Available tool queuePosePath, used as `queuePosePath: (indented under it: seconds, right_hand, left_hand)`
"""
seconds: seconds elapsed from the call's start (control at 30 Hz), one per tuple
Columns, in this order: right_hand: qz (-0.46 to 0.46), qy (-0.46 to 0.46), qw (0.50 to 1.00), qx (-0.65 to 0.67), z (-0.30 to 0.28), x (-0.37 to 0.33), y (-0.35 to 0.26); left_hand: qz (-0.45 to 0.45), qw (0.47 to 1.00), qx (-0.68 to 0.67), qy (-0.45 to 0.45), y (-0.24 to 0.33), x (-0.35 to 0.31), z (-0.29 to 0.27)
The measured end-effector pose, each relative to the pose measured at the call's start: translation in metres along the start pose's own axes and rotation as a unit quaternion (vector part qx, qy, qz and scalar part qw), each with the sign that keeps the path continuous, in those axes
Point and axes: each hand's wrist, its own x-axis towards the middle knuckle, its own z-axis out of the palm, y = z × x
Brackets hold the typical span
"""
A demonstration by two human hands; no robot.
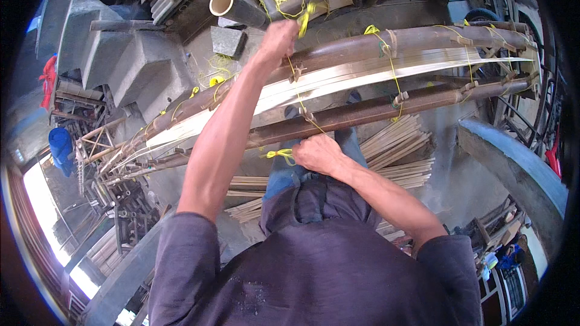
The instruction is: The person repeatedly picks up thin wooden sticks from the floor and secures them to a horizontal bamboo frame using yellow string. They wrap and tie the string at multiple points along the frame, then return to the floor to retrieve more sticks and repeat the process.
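Note:
Two long dark bamboo poles lie crosswise before me, the far pole (435, 37) and the near pole (374, 115). Pale thin bamboo strips (344, 76) stretch lengthwise between them. My left hand (280, 41) is closed at the far pole, with a small hank of yellow twine (305, 19) sticking out of it. Just below the near pole, my right hand (318, 153) is closed on another yellow twine hank (278, 156). A thin yellow cord (298, 92) crosses the strips between the two hands, by small wooden pegs. More tied cords span the poles to the right.
Concrete steps (133, 66) rise at the left. A bamboo tube (232, 7) and a grey block (228, 41) lie beyond the far pole. Bundles of split bamboo (396, 145) rest on the floor around my legs. A blue-topped concrete ledge (513, 154) curves at the right.

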Motion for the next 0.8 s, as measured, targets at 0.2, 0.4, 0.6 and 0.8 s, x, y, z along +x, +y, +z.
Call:
queuePosePath:
  seconds: [0.2, 0.4, 0.6, 0.8]
  right_hand:
    - [-0.059, 0.265, 0.955, 0.122, -0.072, -0.024, -0.009]
    - [0.071, 0.138, 0.98, -0.127, -0.178, -0.015, 0.031]
    - [0.287, 0.326, 0.894, -0.11, -0.117, -0.088, -0.048]
    - [0.175, 0.38, 0.888, -0.19, -0.092, -0.013, -0.06]
  left_hand:
    - [0.139, 0.941, 0.306, -0.029, -0.016, 0.012, -0.043]
    - [0.227, 0.868, 0.437, -0.064, 0.002, -0.083, -0.034]
    - [0.207, 0.869, 0.423, -0.15, -0.015, -0.138, -0.059]
    - [0.329, 0.907, 0.26, 0.048, -0.016, -0.135, -0.18]
